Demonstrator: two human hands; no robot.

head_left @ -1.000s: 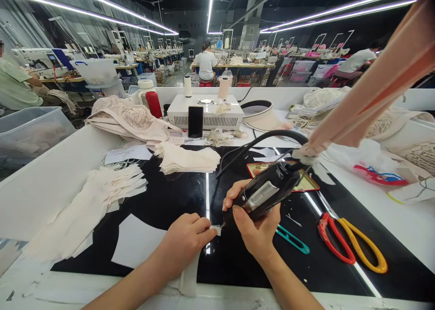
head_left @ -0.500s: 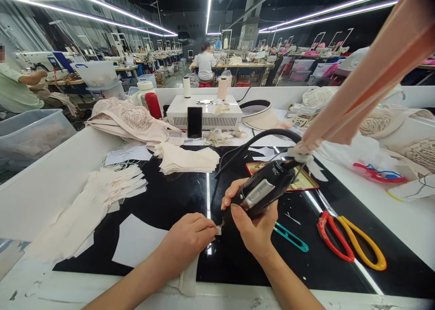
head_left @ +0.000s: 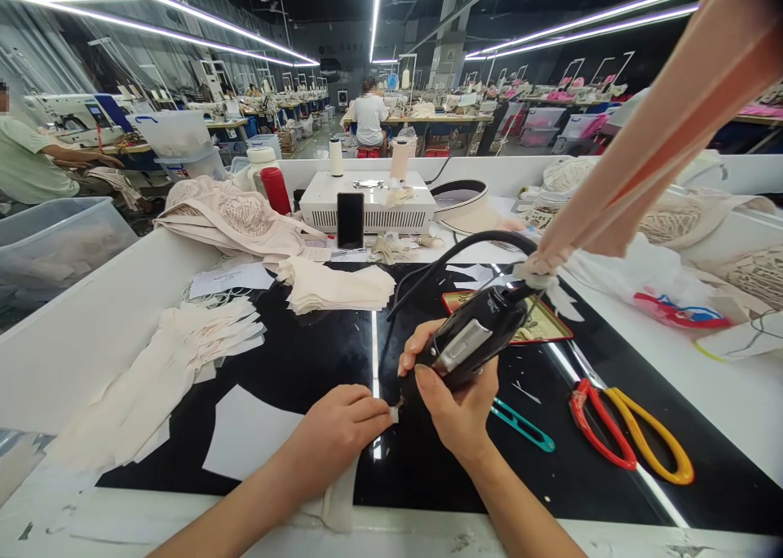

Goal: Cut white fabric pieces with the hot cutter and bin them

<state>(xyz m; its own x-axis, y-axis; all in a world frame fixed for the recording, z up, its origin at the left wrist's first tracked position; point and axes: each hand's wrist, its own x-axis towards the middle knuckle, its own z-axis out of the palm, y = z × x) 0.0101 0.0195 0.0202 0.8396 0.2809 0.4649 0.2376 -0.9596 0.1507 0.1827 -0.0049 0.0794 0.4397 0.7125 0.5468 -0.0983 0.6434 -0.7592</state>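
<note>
My right hand (head_left: 456, 403) is wrapped round a black corded handheld power tool (head_left: 468, 338) with a silver plate on its side. The tool leans, its lower end down to the left, and a pink cloth strip (head_left: 661, 126) is tied at its top. Beside its tip, my left hand (head_left: 342, 427) is closed in a pinch on a small pale piece of fabric (head_left: 394, 414). A pale strip (head_left: 338, 505) shows below that hand at the mat's edge. White pattern paper (head_left: 245, 436) lies partly under my left forearm.
Red-and-yellow-handled scissors (head_left: 630, 431) and a teal cutter (head_left: 523, 426) lie right on the black mat (head_left: 318, 354). Pale fabric pieces (head_left: 152, 378) and a fabric stack (head_left: 339, 287) are left and behind. A white box (head_left: 367, 203), phone (head_left: 351, 221) and tray (head_left: 554, 325) stand farther back.
My hands and the tool stay almost in place; the tool's top and the pink strip shift slightly left. At far left, a co-worker's arm has lowered.
</note>
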